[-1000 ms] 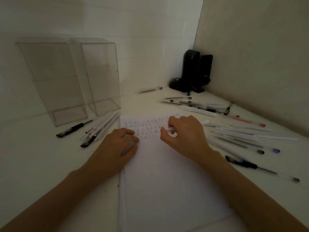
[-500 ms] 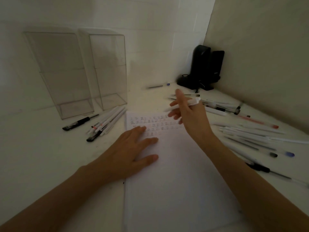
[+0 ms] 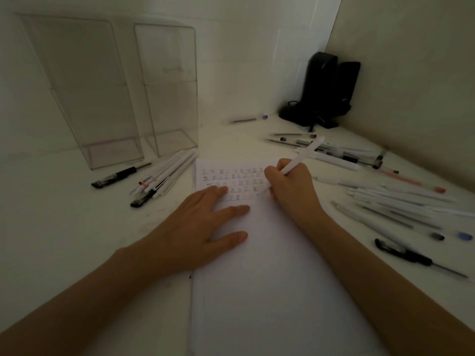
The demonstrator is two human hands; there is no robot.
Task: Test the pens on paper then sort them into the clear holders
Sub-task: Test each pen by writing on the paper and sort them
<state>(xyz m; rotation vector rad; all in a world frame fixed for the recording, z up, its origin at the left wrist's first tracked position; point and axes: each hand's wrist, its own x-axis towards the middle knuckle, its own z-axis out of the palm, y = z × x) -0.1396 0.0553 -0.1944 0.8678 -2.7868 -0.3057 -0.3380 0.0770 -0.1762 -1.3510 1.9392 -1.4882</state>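
A white sheet of paper [image 3: 270, 278] lies in front of me, with rows of small written marks along its top. My right hand [image 3: 290, 186] grips a white pen [image 3: 304, 154] in a writing hold, its tip down on the paper beside the marks. Flat on the paper's left part rests my left hand [image 3: 195, 227], fingers spread. Two clear holders [image 3: 84, 98] [image 3: 169, 88] stand upright at the back left; I see no pens inside them. A small group of white and black pens [image 3: 162, 176] lies just in front of the holders.
Many loose pens [image 3: 385, 201] are scattered on the white table to the right of the paper. One black pen [image 3: 408, 255] lies near the right front. A black device with a cable [image 3: 323, 91] stands in the back corner. A lone pen [image 3: 249, 120] lies near the back wall.
My right hand lifted the white pen off the paper, turned it, and brought it back down into a writing hold. My left hand uncurled and now lies flat on the sheet.
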